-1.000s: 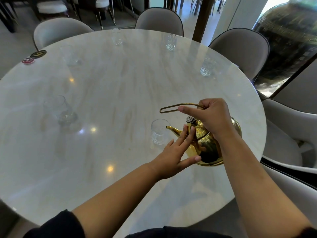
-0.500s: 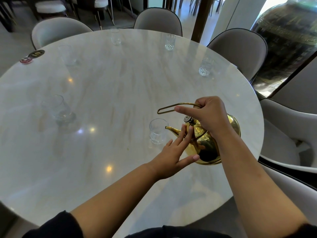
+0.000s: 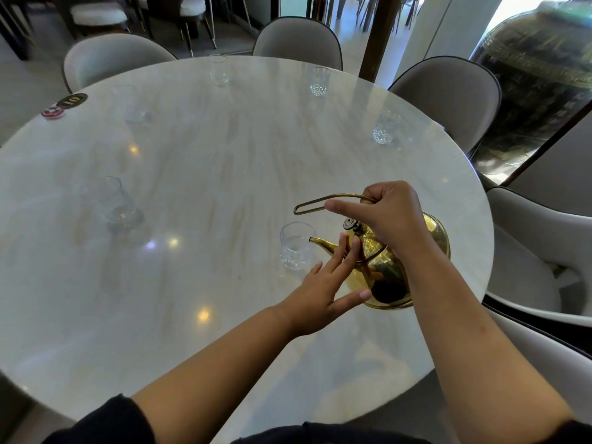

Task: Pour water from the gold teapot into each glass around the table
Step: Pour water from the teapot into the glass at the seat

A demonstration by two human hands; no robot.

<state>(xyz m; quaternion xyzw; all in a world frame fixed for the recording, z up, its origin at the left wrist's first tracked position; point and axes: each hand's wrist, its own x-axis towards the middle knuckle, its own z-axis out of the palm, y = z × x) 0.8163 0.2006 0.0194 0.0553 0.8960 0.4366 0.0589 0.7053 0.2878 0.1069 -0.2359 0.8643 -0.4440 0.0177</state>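
The gold teapot [image 3: 394,274] is tilted to the left above the round marble table [image 3: 208,174], its spout tip at the rim of the nearest glass [image 3: 296,246], which holds some water. My right hand [image 3: 387,213] grips the thin wire handle from above, forefinger stretched out. My left hand [image 3: 330,283] has straight fingers resting against the pot's lid and side. More glasses stand around the table: one at the left [image 3: 110,201], one at the far left [image 3: 133,104], two at the back [image 3: 219,70] [image 3: 319,81], one at the right [image 3: 386,127].
Grey upholstered chairs ring the table, among them one at the back [image 3: 298,40] and one at the right [image 3: 448,94]. A black number disc [image 3: 71,100] and a red disc [image 3: 53,113] lie at the far left edge. A large dark urn [image 3: 538,75] stands at the right.
The teapot has tipped a little further towards the nearest glass, its spout now at the rim. Both hands keep their hold on the pot.
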